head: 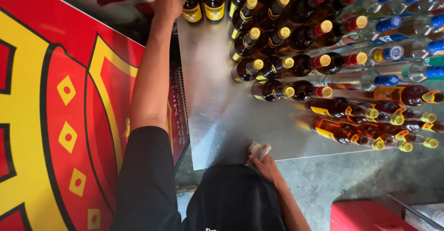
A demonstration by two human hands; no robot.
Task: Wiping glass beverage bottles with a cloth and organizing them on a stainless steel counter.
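My left hand (167, 0) reaches to the far end of a shiny metal table (217, 110) and grips the top of a dark bottle with a yellow label (191, 10). A second similar bottle (214, 2) stands right beside it. My right hand (264, 165) rests at the table's near edge, closed on a small pale cloth (259, 149). Rows of dark bottles with yellow caps (256, 43) stand to the right of the left hand's bottle, leaving a bare strip of metal between.
Bottles with red caps (326, 27), clear ones with blue caps (391, 25) and amber ones (351, 131) crowd the table's right half. A big red and yellow panel (64, 110) runs along the left. A red crate (365, 215) sits on the concrete floor (370, 171).
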